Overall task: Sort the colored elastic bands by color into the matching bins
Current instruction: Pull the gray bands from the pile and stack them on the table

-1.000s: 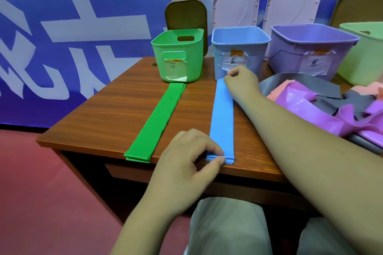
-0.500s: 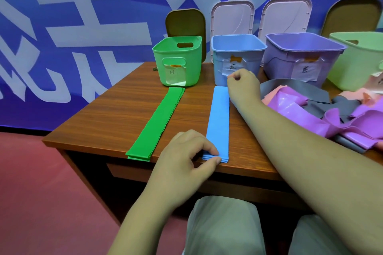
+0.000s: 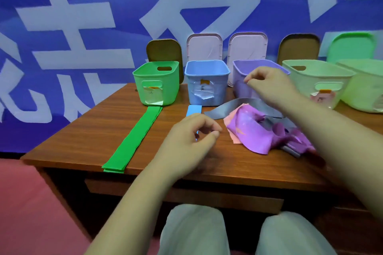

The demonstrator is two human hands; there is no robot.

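Elastic bands, head view: two flat sorted stacks and one loose heap on a brown wood-grain table point(image 3: 83, 130)

- Long bright green stack of flat bands point(image 3: 134, 138) lies lengthwise, far end touching the foot of the green plastic bin point(image 3: 155, 83), near end at the table edge
- Light blue stack of flat bands point(image 3: 193, 109) lies in front of the blue plastic bin point(image 3: 207, 83); only its far end and a sliver show, the rest is under the left hand

Change: a second ago both hands were pressed on the two ends of the blue stack. Now both are off it.
- Left hand point(image 3: 192, 136) hovers above the blue stack, fingers loosely curled, thumb and forefinger close together, nothing held that I can see
- Right hand point(image 3: 269, 85) has swung over in front of the lilac plastic bin point(image 3: 240, 85), above the heap; fingers slack and curled, empty as far as I can see

Judgement: blue looks squared off and finished with for now; the next colour comes from the heap. No band is seen inside any bin, though their floors are hidden.

Counts
- Bins: five; green, blue, lilac, a pale green one with handle slots point(image 3: 317, 80), another pale green one at far right point(image 3: 364, 89)
- Lids propped behind: five; two brown, two pale pink, one green
- Stacks: two; layers too thin to count
- Heap: glossy purple band point(image 3: 255, 134), grey band point(image 3: 228, 107), salmon pink band point(image 3: 233, 122), tangled; three colours, number of bands cannot be told
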